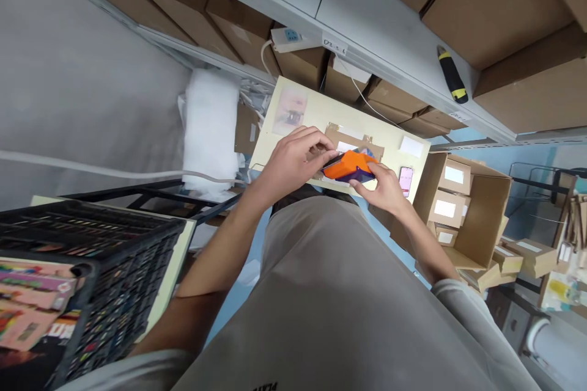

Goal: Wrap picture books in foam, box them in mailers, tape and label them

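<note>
An orange tape dispenser-like tool [351, 164] with a dark blue lower part is held above the pale table [270, 134]. My right hand [383, 188] grips its right end, thumb below and fingers above. At its left end, my left hand [302, 157] has thumb and index finger pressed together beside the tool's dark edge; whatever they pinch is too small to make out. Behind and partly under the tool lies a brown cardboard piece [337, 133] with a white label.
A phone [406, 181] and a white card [411, 146] lie on the table's right side. An open carton [481, 220] with small boxes stands right. A black crate [132, 275] is at left. Above runs a shelf [389, 73] bearing a black-and-yellow cutter [452, 75].
</note>
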Available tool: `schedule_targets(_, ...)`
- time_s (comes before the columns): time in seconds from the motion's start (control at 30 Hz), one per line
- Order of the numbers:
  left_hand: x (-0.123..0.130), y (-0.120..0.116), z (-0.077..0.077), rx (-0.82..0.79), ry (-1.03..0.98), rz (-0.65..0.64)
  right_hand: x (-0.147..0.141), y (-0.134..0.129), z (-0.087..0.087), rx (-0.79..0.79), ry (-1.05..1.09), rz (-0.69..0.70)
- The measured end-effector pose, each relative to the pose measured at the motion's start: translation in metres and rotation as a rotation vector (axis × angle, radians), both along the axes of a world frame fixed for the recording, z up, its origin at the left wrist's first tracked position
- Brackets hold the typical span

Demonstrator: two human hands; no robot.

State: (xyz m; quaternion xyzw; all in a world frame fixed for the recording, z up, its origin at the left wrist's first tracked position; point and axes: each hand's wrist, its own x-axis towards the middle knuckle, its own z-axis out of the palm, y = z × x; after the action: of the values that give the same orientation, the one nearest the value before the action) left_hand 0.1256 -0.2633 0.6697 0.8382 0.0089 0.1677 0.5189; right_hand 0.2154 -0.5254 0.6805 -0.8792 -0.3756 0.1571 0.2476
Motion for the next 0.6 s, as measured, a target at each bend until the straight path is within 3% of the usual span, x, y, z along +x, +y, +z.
schedule_targets(0.13,0.004,-0.012,-0.06,-0.247,0.202,0.057,0.009,0.011,-0.01,-0.217,0.256,-0.068)
schedule_targets(0.27,-0.009,-0.018,-0.109,-0.438,0.384,0.108,0.027,0.002,-0.003,-0.375,0.444,0.06)
schedule_targets(0.33,-0.015,-0.01,-0.126,-0.454,0.409,0.22,0.04,-0.01,0.009,-0.475,0.528,0.081)
schedule_targets(0.43,-0.012,0.008,-0.148,-0.47,0.43,0.367,0.064,-0.026,0.025,-0.58,0.527,0.003)
schedule_targets(0.5,-0.004,0.017,-0.158,-0.482,0.449,0.37,0.081,-0.027,0.029,-0.599,0.497,-0.021)
schedule_targets(0.6,0.011,0.024,-0.169,-0.469,0.453,0.363,0.105,-0.016,0.019,-0.632,0.499,0.008)
